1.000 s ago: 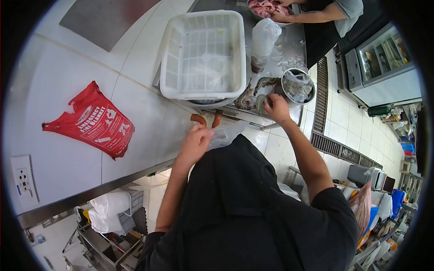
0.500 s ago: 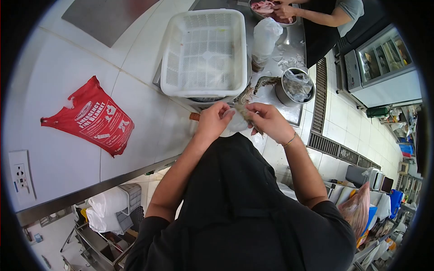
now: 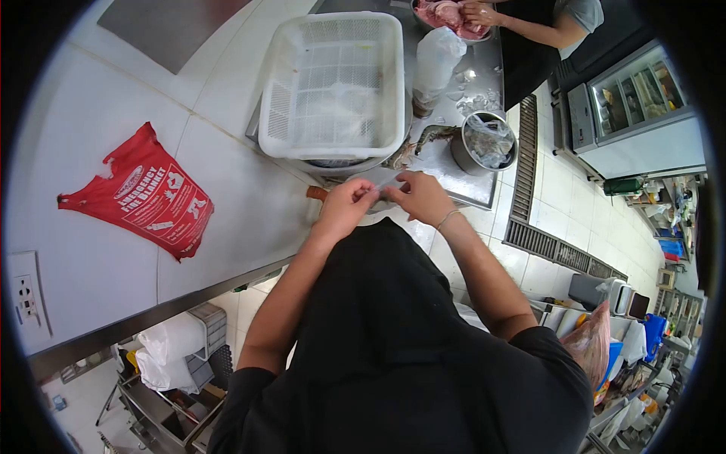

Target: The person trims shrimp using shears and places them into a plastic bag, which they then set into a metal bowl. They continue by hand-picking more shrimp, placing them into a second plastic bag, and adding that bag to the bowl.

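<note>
Close together in front of my apron, my left hand [image 3: 351,203] and my right hand [image 3: 417,198] pinch at a small greyish item [image 3: 383,194], too small to name. Fingers of both hands are closed on it. Just beyond them stands a white perforated basket [image 3: 271,113] over a round container. Shrimp-like pieces [image 3: 402,155] lie on the metal surface right of the basket. A metal pot [image 3: 463,155] with a clear plastic bag in it is to the right of my right hand. A brown cylindrical handle [image 3: 315,194] shows left of my left hand.
A red fire blanket pouch [image 3: 155,198] hangs on the white tiled surface at left. A bottle covered in plastic [image 3: 437,64] stands right of the basket. At the top right, a person's hands [image 3: 484,15] work in a bowl of pink meat. A floor drain [image 3: 524,170] runs behind.
The larger greyish piece between my hands no longer shows; my right hand has moved left, nearer my left. The view has shifted slightly. The other person's hands have moved at the bowl.
</note>
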Demonstrator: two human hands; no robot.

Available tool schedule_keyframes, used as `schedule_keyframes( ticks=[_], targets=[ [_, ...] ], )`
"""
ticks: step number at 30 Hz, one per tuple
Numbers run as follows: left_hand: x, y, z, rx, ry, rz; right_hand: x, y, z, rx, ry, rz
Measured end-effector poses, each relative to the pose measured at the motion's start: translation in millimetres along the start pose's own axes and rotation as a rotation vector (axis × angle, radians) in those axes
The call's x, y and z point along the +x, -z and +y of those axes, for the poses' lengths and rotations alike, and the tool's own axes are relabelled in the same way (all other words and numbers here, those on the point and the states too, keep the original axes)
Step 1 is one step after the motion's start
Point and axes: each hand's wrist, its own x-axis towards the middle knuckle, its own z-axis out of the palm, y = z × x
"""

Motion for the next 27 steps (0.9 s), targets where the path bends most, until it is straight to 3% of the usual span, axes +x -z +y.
schedule_keyframes(
  ticks=[4, 7, 9, 11, 14, 17, 21, 27],
  targets=[
    [-7.3, 6.4, -9.2, -0.039, 0.092, 0.035, 9.9, 14.7, 0.1, 0.551, -0.153, -0.101],
    [-11.7, 12.6, -21.5, -0.009, 0.019, 0.115, 54.5, 28.2, 51.4, 0.31, -0.066, 0.141],
    [-19.8, 16.8, -22.9, -0.022, 0.052, 0.16, 95.5, 36.1, 88.5, -0.244, 0.175, 0.336],
    [-32.2, 19.6, -19.9, -0.084, 0.198, 0.197, 159.0, 36.4, 133.3, -0.787, 0.223, 0.36],
    [-41.8, 23.5, -21.8, -0.196, 0.274, 0.171, 196.5, 41.1, 155.2, -1.13, 0.112, 0.151],
    [-51.0, 26.9, -14.8, -0.255, 0.248, 0.2, 206.9, 37.0, 150.4, -1.05, -0.157, -0.037],
    [-59.2, 30.5, -17.6, -0.186, 0.211, 0.245, 203.3, 24.2, 159.9, -1.041, -0.057, 0.013],
    [-64.1, 37.7, -29.2, -0.016, 0.221, 0.329, 127.8, 28.6, 117.3, -0.565, -0.07, 0.238]
  ],
)
